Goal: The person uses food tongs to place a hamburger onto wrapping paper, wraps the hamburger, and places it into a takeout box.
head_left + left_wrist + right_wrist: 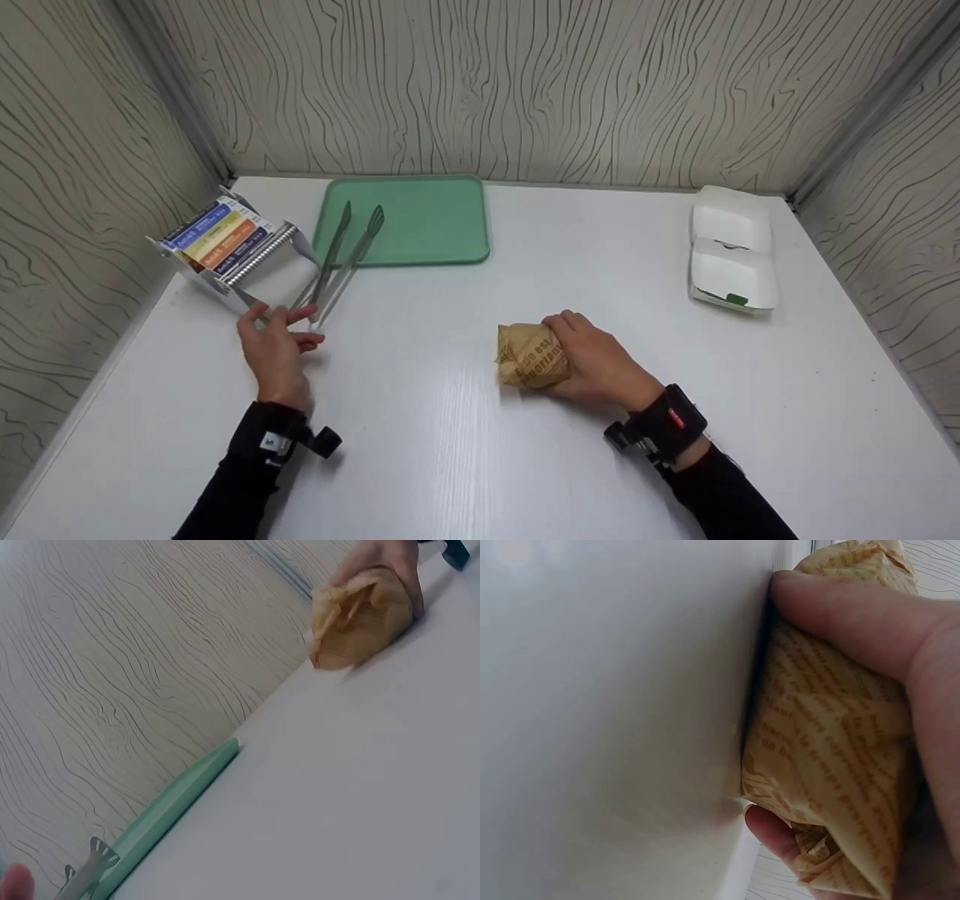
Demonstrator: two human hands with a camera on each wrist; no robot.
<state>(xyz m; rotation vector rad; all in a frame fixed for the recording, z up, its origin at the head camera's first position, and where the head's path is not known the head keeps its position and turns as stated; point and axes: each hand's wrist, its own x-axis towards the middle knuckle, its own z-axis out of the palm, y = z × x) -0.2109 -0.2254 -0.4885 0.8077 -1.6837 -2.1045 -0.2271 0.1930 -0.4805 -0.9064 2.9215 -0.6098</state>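
Observation:
My right hand (600, 367) grips a small bundle wrapped in printed brown paper (531, 356), low over the white table right of the middle. In the right wrist view the thumb lies along one side of the printed wrapping (825, 742) and a fingertip shows at the other side. What the paper wraps is hidden. Over at the left, my left hand (277, 360) has its fingers loosely spread, with nothing held in them. Its fingertips are right by the handle end of metal tongs (360, 251) and the front of a label dispenser (225, 236) with coloured stripes.
A green tray (442, 217) lies at the back, with the tongs' tips resting over its left part. At the back right stands an opened white clamshell box (731, 274). Patterned wall panels (480, 90) enclose the table at the back and sides.

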